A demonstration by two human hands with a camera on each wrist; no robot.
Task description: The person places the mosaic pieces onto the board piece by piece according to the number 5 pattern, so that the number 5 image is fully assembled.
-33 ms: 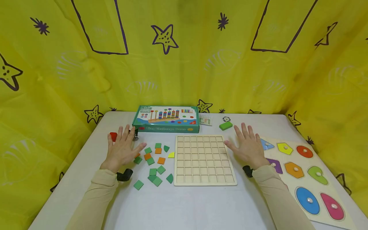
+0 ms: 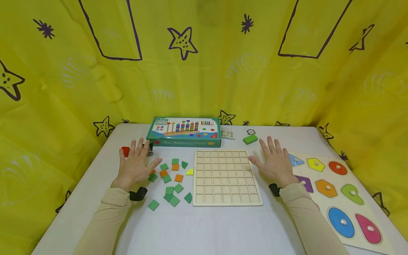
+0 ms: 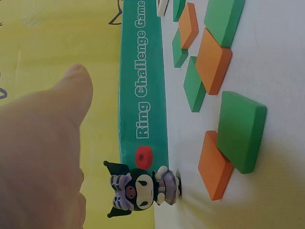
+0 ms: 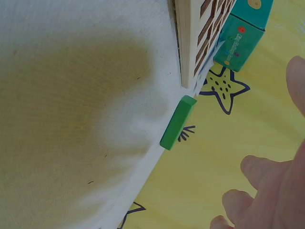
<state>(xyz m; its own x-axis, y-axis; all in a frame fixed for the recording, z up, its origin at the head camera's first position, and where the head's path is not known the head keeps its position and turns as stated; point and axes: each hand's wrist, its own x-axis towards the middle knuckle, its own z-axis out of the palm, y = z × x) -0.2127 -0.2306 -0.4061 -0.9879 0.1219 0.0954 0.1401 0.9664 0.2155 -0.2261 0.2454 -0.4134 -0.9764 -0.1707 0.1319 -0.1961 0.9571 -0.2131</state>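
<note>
My left hand (image 2: pixel 133 169), fingers spread and holding nothing, is over the left of the table beside scattered green tiles (image 2: pixel 153 205) and orange tiles (image 2: pixel 179 178). A small dark-hooded figurine (image 3: pixel 143 191) stands close to it in the left wrist view. Partly behind its fingers is a red piece (image 2: pixel 125 151). My right hand (image 2: pixel 275 166) is likewise spread and holds nothing, between the wooden grid board (image 2: pixel 259 204) and the knobbed shape puzzle (image 2: pixel 322 166). A green block (image 2: pixel 250 139) lies beyond its fingertips. One yellow quarter-round piece (image 2: pixel 190 172) touches or nearly touches the board's left edge.
A Ring Challenge Game box (image 2: pixel 183 143) lies at the back of the white table (image 2: pixel 204 230), with a small patterned card (image 2: pixel 228 133) to its right. A yellow curtain (image 2: pixel 210 85) hangs behind the table and along both sides.
</note>
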